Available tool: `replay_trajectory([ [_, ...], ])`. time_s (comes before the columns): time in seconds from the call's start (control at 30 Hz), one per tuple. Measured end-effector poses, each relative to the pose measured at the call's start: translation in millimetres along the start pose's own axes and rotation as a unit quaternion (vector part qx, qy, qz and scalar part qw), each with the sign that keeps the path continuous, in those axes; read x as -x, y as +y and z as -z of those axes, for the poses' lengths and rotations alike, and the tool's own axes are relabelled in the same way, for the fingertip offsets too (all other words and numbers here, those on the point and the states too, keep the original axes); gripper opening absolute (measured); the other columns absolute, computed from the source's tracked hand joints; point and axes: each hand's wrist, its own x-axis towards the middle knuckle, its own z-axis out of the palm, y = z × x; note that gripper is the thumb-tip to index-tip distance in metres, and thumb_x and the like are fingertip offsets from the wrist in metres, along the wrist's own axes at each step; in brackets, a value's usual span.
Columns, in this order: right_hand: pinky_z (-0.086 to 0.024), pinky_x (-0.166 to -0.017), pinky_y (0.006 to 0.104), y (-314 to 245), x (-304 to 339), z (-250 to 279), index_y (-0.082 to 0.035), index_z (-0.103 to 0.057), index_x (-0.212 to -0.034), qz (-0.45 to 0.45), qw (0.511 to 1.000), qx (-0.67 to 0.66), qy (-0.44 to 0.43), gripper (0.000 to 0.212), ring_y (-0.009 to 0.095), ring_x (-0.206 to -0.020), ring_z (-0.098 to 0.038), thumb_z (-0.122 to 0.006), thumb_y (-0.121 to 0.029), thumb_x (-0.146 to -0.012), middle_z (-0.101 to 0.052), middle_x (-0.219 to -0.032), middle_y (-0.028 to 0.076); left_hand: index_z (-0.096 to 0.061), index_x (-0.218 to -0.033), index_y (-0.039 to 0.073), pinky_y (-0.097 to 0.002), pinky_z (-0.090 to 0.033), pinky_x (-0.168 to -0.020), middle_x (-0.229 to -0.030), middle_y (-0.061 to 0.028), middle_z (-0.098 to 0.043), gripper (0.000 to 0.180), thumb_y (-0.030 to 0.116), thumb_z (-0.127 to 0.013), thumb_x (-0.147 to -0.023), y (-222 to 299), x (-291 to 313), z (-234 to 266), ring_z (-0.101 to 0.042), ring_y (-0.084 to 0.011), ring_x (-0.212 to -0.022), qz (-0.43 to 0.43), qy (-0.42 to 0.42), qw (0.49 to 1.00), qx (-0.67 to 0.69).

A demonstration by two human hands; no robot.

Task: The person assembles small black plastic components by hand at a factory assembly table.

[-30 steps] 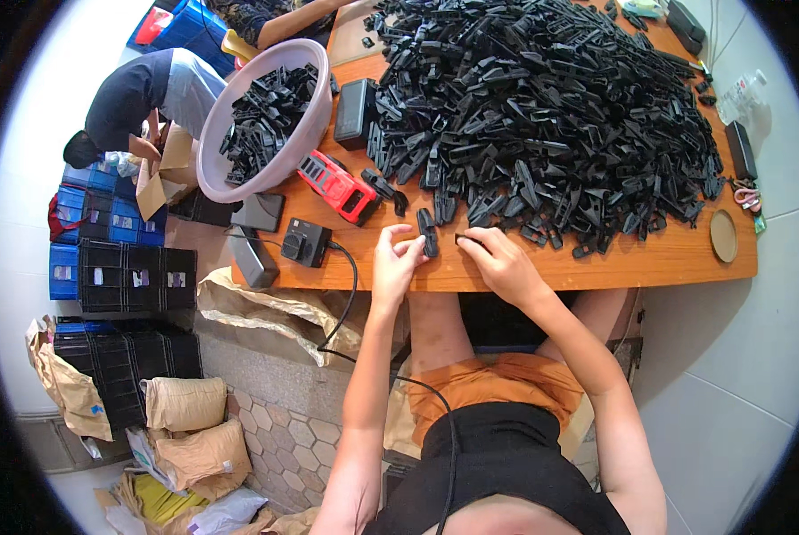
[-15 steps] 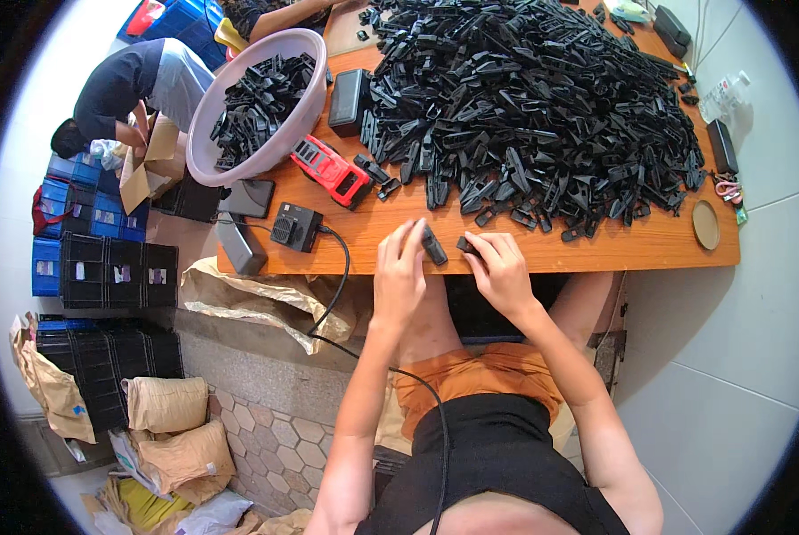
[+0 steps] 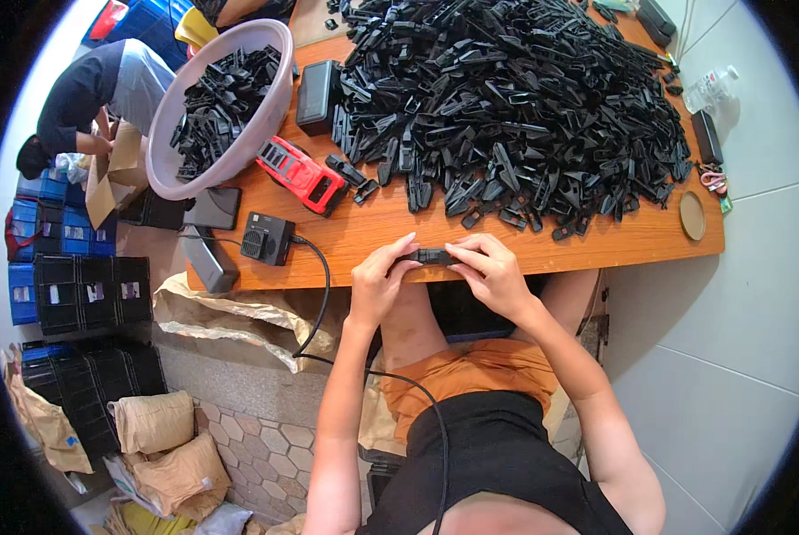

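My left hand [image 3: 378,280] and my right hand [image 3: 492,276] meet over the front edge of the wooden table. Between them they hold a small, long black plastic piece [image 3: 432,257] level, one end in each hand's fingertips. Whether it is one part or two pushed together I cannot tell. Beyond my hands rises a big heap of similar black plastic pieces [image 3: 515,107]. A few loose black pieces [image 3: 353,176] lie at the heap's left side.
Left on the table [image 3: 498,245] are a tilted pale tub [image 3: 285,94] of black pieces, a red-and-black object [image 3: 301,176], a black box [image 3: 317,96] and a cabled black device [image 3: 266,239]. At right lies a round tan lid [image 3: 692,216]. A person [image 3: 83,89] bends over a carton [image 3: 119,169].
My hands have come together; the black pieces that were apart, one by each hand, now appear in line between my fingertips. The view has shifted, so the table sits slightly farther left.
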Motion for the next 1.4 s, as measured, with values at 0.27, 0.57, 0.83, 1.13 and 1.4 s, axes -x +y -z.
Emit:
replay_trajectory([
  [0.27,-0.05,-0.075,0.0354,3,-2,-3,-0.002,-0.066,-0.107,0.025,0.999,-0.013,0.019,0.036,0.028,-0.087,-0.061,-0.071,0.004,-0.072,-0.064,-0.092,0.011,-0.068,-0.099,0.001,-0.0314,-0.054,-0.077,-0.094,-0.0106,-0.071,0.028,-0.003,-0.073,-0.072,0,-2,3,-0.069,-0.0232,-0.088,0.011,-0.015,1.0,0.025],
  [0.57,-0.047,-0.076,0.0364,-1,-4,-13,-0.005,-0.066,-0.107,0.047,0.999,0.007,0.001,0.037,0.028,-0.084,-0.059,-0.071,-0.001,-0.071,-0.062,-0.089,0.008,-0.07,-0.099,0.003,-0.0333,-0.054,-0.081,-0.093,-0.0107,-0.071,0.029,0.003,-0.076,-0.071,0,-3,2,-0.069,-0.023,-0.088,0.002,-0.045,0.999,0.012],
  [0.83,-0.048,-0.082,0.038,-22,22,53,-0.003,-0.065,-0.102,0.048,0.993,-0.019,-0.109,0.028,0.029,-0.093,-0.059,-0.07,-0.003,-0.075,-0.059,-0.099,0.011,-0.065,-0.115,0.006,-0.0379,-0.05,-0.078,-0.102,-0.0122,-0.062,0.039,0.007,-0.073,-0.077,32,-42,-32,-0.06,-0.0275,-0.089,-0.139,0.006,0.983,-0.118],
  [1.13,-0.047,-0.089,0.0399,19,-13,20,0.0,-0.059,-0.114,0.063,0.985,0.159,-0.008,0.035,0.033,-0.103,-0.053,-0.058,0.0,-0.079,-0.054,-0.118,0.015,-0.064,-0.108,0.003,-0.0369,-0.05,-0.076,-0.099,-0.0122,-0.059,0.027,0.0,-0.066,-0.081,13,-31,-55,-0.06,-0.0295,-0.088,-0.145,0.06,0.965,-0.208],
  [1.4,-0.048,-0.085,0.038,26,-20,26,0.001,-0.056,-0.107,0.116,0.978,0.172,-0.017,0.03,0.031,-0.096,-0.053,-0.061,-0.002,-0.078,-0.054,-0.112,0.014,-0.064,-0.108,0.002,-0.0365,-0.051,-0.075,-0.099,-0.0135,-0.059,0.03,-0.003,-0.068,-0.079,10,-11,-23,-0.062,-0.0295,-0.088,-0.071,0.031,0.986,-0.146],
])
